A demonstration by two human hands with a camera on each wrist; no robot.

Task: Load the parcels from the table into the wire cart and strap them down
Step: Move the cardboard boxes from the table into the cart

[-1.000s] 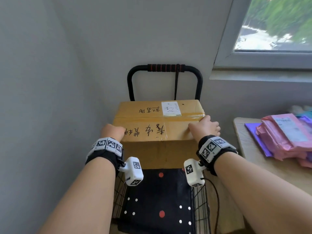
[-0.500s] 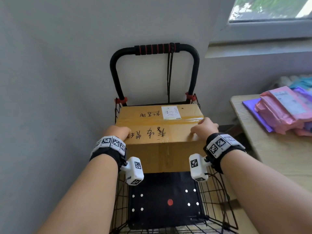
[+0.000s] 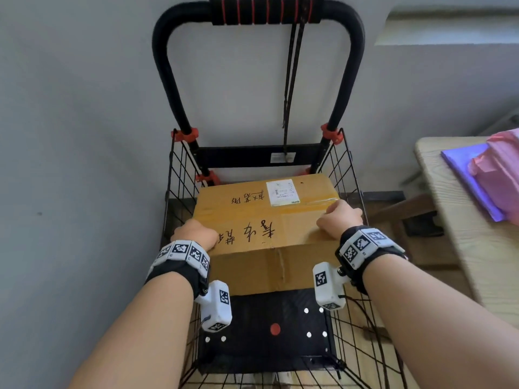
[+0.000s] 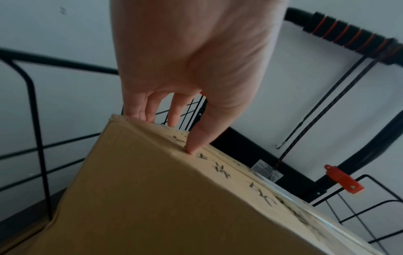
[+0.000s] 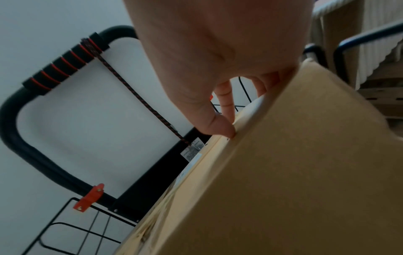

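Left hand (image 3: 195, 233) clamped on box (image 3: 266, 220) left edge, thumb (image 4: 197, 138) on top | right hand (image 3: 339, 219) gripping right edge | box inside cart (image 3: 179, 175), at the back, wire walls close beside both hands | table (image 3: 460, 220) with mailers (image 3: 502, 169) to the right, grey wall behind.

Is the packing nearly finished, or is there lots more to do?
Just started. Nothing looks done yet. In hand: the left hand and right hand grip the cardboard box by its sides, low between the wire cart walls. Left to do: the pink parcels and a purple one lie on the table, and the strap cord hangs from the handle, unused.
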